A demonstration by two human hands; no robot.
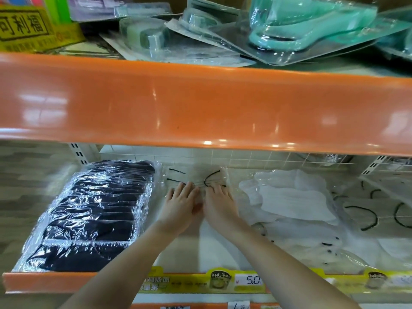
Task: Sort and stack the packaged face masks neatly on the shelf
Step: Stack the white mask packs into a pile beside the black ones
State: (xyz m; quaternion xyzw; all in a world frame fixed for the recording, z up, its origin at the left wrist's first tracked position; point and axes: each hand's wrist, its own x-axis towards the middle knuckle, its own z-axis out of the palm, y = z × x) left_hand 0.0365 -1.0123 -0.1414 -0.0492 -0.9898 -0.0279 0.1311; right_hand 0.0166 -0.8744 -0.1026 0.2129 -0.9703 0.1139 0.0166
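Note:
On the lower shelf (pixel 189 253) both my hands lie side by side on a clear packet of white masks with black ear loops (pixel 200 178) near the back. My left hand (pixel 180 206) and my right hand (pixel 219 204) press flat on it with straight fingers. To the left lies a neat row of black masks in clear wrap (pixel 93 217). To the right sits a loose heap of white mask packets (pixel 294 204), and further right more packets with black loops (pixel 379 215).
A thick orange shelf edge (pixel 200 103) hangs just above my hands. The upper shelf holds blister-packed teal items (pixel 301 25) and a yellow box (pixel 26 27). A yellow price strip (pixel 245 281) runs along the lower shelf front. White wire grid backs the shelf.

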